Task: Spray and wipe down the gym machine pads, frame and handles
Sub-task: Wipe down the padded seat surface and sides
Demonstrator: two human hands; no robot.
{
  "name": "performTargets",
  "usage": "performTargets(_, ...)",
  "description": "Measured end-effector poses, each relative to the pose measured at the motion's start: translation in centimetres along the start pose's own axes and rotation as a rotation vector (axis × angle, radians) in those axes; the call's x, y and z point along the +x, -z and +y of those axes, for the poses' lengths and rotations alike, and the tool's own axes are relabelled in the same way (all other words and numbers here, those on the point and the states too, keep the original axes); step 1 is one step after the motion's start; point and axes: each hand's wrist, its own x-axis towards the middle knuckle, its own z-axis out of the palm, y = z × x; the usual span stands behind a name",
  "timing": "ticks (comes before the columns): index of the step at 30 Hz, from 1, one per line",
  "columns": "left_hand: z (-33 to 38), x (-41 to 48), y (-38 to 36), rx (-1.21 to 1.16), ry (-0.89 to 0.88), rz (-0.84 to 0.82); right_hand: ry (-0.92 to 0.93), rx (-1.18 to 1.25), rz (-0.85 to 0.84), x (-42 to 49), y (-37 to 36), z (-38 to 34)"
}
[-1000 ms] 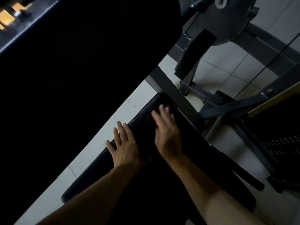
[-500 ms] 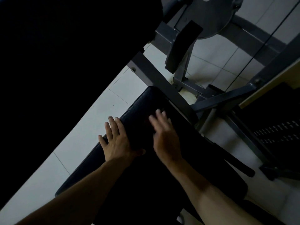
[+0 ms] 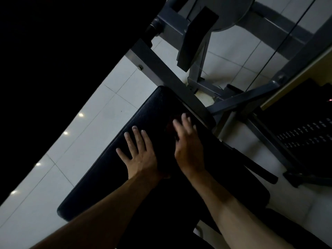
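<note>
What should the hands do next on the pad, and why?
Probably slide the right hand toward the far end of the pad, with the left hand bracing. Both hands lie flat on the pad, fingers straight. A dark shape under the right fingers may be a cloth, but it is too dark to tell. The stretch beyond the fingertips, up to the frame bar, looks not yet reached.

Pad (image 3: pixel 149 112): black grained leather-like cover being shown, faint sheen along edge. Frame (image 3: pixel 161 72): grey painted metal being seen, smooth, matt. Floor (image 3: pixel 86 133): pale tiles being seen glossy, smooth; bright light spots being reflected in them.
</note>
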Motion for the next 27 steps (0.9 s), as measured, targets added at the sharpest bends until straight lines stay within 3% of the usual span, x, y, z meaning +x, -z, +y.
performTargets(3, 0.1, -0.1, -0.1, -0.017, -0.010, 0.006, 0.231, -0.024, -0.136, -5.9, 0.3, 0.1)
performTargets(6, 0.2, -0.2, -0.1, -0.008, -0.004, 0.002, 0.376, -0.089, -0.200, -5.8, 1.8, 2.5)
performTargets(8, 0.1, 0.0, 0.0, 0.003, 0.007, -0.009, 0.290, -0.097, -0.151, -2.1, 2.2, 4.0)
performTargets(12, 0.1, -0.1, 0.0, -0.001, 0.002, 0.000, -0.096, -0.012, 0.020, 2.5, 2.3, 3.6)
performTargets(14, 0.2, -0.2, 0.1, -0.005, 0.008, -0.013, -0.099, -0.013, 0.013, -0.3, 1.6, 1.8)
performTargets(18, 0.6, -0.3, 0.1, -0.010, 0.018, -0.018, 0.150, 0.020, -0.120, -10.0, 0.8, 0.9)
performTargets(20, 0.6, -0.1, 0.0, -0.004, 0.021, -0.008, 0.210, 0.023, -0.120, -10.5, 1.3, 2.3)
performTargets(22, 0.5, -0.1, 0.0, -0.010, 0.023, -0.021, 0.167, -0.003, -0.086, -7.3, 1.9, 4.0)
performTargets(27, 0.2, -0.1, -0.2, -0.021, -0.007, 0.004, -0.201, 0.022, 0.019, 0.0, 3.5, 4.6)
